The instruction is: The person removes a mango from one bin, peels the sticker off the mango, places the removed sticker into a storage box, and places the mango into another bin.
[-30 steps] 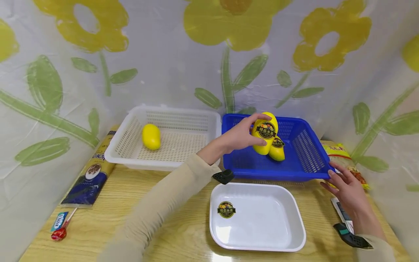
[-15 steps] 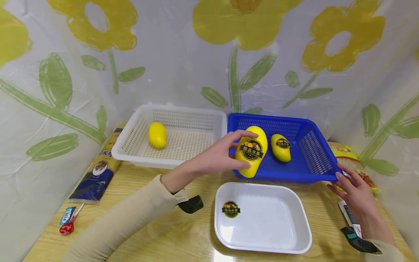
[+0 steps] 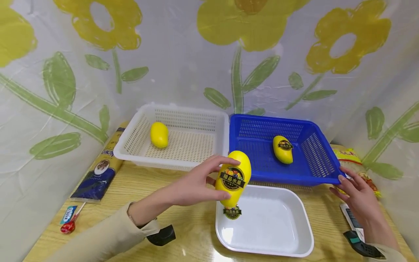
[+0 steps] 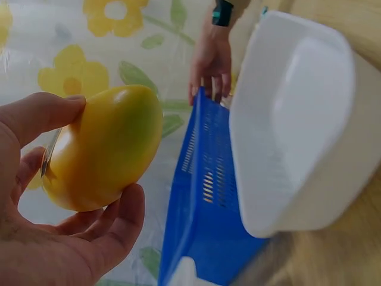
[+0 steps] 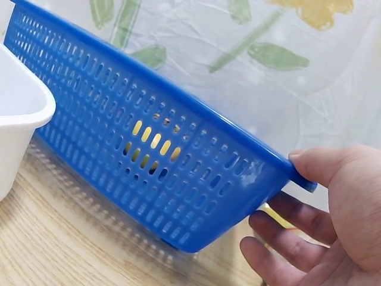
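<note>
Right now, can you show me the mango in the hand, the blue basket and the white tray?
mango [image 3: 233,178], head view, sticker.
blue basket [image 3: 296,178], head view, front wall.
white tray [image 3: 278,222], head view, bare floor.

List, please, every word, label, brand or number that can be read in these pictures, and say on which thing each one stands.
"精品水果": round dark sticker on the yellow plastic mango that the left hand holds.
Same kind of sticker on the yellow mango in the blue basket: too small to read.
Sticker in the white plastic tray: partly hidden, blurred.
Dark blue packet: upside-down brand, unreadable.
Lollipop wrapper: unreadable.
Yellow bag: blurred.
</note>
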`<state>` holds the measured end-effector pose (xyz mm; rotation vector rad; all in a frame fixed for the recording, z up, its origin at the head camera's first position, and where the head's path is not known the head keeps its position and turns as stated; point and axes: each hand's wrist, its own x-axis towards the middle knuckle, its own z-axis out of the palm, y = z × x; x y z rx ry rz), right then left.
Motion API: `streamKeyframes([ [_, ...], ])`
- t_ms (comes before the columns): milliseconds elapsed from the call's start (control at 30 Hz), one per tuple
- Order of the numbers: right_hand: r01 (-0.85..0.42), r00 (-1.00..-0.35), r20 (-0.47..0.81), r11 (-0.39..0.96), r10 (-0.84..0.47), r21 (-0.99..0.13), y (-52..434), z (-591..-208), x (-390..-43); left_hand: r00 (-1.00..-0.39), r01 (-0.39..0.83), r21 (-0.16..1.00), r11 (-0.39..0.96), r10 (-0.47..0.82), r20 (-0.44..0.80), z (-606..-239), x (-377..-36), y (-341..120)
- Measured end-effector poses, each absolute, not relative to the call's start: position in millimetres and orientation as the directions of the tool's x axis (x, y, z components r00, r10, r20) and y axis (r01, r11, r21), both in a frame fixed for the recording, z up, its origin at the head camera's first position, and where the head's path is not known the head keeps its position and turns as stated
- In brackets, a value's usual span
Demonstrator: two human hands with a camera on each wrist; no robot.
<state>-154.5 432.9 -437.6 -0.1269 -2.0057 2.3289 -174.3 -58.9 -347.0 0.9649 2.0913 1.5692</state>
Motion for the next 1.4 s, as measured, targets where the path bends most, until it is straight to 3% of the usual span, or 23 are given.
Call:
streamKeyframes([
  [300,0.014,-0.992,-0.028,-0.117,0.119,-0.993,433,-437,-156,-0.718,0.271,0.941,0.200,0.694,0.059,-365,-161,-92],
  [700,-0.001,-0.995,-0.014,-0.153,0.098,-0.988,435,-437,-155,-0.707,0.079,0.965,0.249,0.697,-0.121,-391,-155,-125],
  [933,0.030,-0.990,-0.044,-0.111,0.131,-0.993,435,-439,-155,-0.747,0.007,0.955,0.297,0.637,-0.193,-420,-153,-130],
  [1400,0.075,-0.983,-0.085,-0.067,0.166,-0.995,433,-438,-157,-0.802,0.023,0.935,0.353,0.566,-0.194,-446,-158,-125],
])
